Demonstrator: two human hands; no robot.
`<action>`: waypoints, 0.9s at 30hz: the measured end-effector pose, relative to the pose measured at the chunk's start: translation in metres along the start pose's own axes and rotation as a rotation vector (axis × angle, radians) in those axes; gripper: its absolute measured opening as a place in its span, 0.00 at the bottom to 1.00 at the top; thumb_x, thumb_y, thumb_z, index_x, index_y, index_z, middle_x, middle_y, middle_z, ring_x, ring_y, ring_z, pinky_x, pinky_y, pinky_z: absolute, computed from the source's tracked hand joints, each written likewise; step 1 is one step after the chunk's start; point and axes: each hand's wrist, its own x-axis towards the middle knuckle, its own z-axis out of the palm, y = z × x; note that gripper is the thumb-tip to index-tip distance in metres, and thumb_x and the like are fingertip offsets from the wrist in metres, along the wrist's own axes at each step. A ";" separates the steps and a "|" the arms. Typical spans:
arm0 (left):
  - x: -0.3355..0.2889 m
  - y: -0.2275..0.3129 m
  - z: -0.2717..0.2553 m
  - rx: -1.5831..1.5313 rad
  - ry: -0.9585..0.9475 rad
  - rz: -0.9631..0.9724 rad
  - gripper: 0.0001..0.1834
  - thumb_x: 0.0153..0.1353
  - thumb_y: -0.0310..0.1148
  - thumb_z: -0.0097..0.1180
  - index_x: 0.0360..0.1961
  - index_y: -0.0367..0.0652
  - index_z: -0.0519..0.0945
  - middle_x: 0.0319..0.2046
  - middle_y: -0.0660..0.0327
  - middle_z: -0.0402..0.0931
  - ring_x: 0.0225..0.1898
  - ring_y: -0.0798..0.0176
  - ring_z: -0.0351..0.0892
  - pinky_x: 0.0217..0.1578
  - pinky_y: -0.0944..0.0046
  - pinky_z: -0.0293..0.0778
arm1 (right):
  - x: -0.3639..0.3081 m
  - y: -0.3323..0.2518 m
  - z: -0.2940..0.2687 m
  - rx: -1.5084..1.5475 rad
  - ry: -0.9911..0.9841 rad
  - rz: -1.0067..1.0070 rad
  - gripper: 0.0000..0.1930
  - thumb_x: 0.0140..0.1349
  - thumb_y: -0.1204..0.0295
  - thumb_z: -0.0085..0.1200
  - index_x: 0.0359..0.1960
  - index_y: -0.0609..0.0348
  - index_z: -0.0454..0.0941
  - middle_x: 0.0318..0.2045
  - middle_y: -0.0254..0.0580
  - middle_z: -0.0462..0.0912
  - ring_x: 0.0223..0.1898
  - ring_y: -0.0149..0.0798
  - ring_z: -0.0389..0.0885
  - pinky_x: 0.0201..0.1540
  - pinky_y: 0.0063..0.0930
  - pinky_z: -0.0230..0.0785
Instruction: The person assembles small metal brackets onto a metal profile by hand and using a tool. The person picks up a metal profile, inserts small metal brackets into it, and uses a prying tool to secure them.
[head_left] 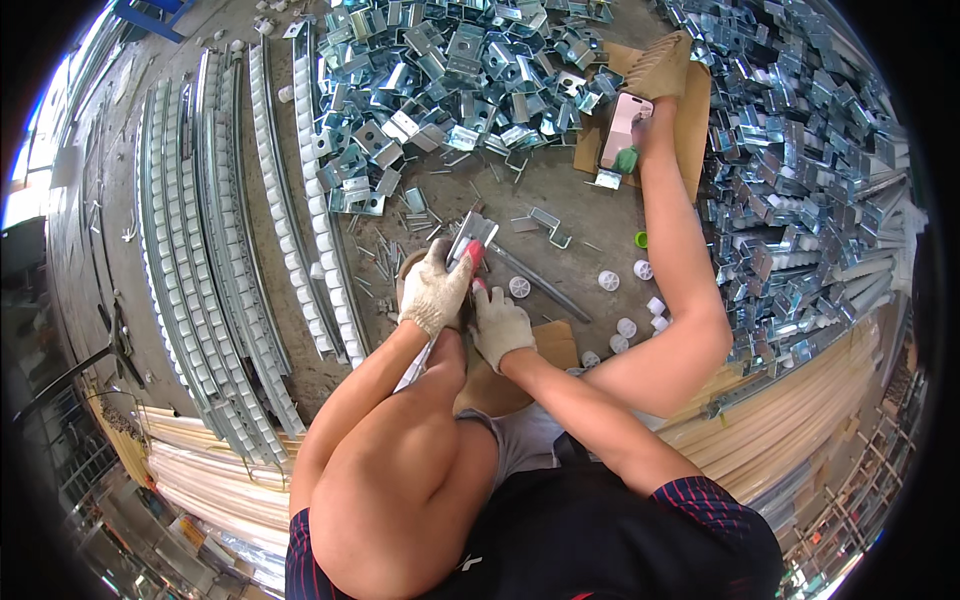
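Observation:
My left hand, in a pale knit work glove, is closed on a shiny metal bracket that sticks out beyond the fingers. Close beside it, my gloved right hand is curled around something dark, mostly hidden between the two hands. Red patches show at the fingertips of both gloves; whether they are glove or tool I cannot tell. A pale metal strip runs under my left wrist, beside my bent knee. Loose pins lie just past my left hand. To the right of the bracket a thin metal bar rests on the floor.
A big heap of metal brackets lies ahead, another stack at right. Roller rails line the left. White plastic wheels and a green ring lie near my right leg. A phone is by my foot on cardboard.

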 end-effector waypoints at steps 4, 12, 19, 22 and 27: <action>-0.004 0.002 -0.001 -0.003 0.074 0.075 0.27 0.74 0.52 0.47 0.59 0.39 0.77 0.42 0.33 0.84 0.49 0.29 0.83 0.50 0.40 0.75 | 0.003 0.005 -0.007 0.215 -0.013 0.081 0.32 0.67 0.64 0.59 0.71 0.56 0.65 0.56 0.58 0.78 0.53 0.60 0.84 0.54 0.51 0.79; -0.002 -0.008 0.001 -0.007 0.089 0.090 0.30 0.73 0.52 0.49 0.61 0.36 0.77 0.40 0.36 0.85 0.47 0.34 0.85 0.48 0.43 0.78 | -0.052 0.054 -0.081 0.772 0.033 0.275 0.23 0.71 0.69 0.49 0.66 0.61 0.72 0.46 0.66 0.86 0.51 0.60 0.87 0.53 0.45 0.77; -0.013 0.003 -0.016 -0.164 -0.057 0.109 0.30 0.68 0.50 0.59 0.64 0.42 0.75 0.42 0.42 0.86 0.48 0.38 0.86 0.51 0.49 0.78 | -0.084 0.033 -0.148 0.603 -0.009 -0.047 0.26 0.71 0.72 0.54 0.71 0.51 0.72 0.47 0.65 0.85 0.46 0.64 0.86 0.48 0.50 0.78; -0.016 -0.004 -0.013 -0.223 -0.046 0.180 0.29 0.68 0.46 0.58 0.66 0.44 0.74 0.50 0.39 0.84 0.54 0.37 0.83 0.55 0.48 0.76 | -0.080 0.038 -0.143 0.522 0.011 -0.104 0.26 0.71 0.73 0.53 0.71 0.47 0.73 0.41 0.60 0.86 0.40 0.63 0.85 0.43 0.51 0.77; -0.014 -0.003 -0.019 -0.150 -0.130 0.136 0.38 0.69 0.46 0.56 0.75 0.35 0.65 0.57 0.41 0.82 0.61 0.48 0.81 0.64 0.55 0.72 | -0.076 0.037 -0.147 0.393 0.085 -0.179 0.25 0.73 0.68 0.52 0.71 0.45 0.72 0.37 0.60 0.86 0.40 0.67 0.84 0.43 0.59 0.75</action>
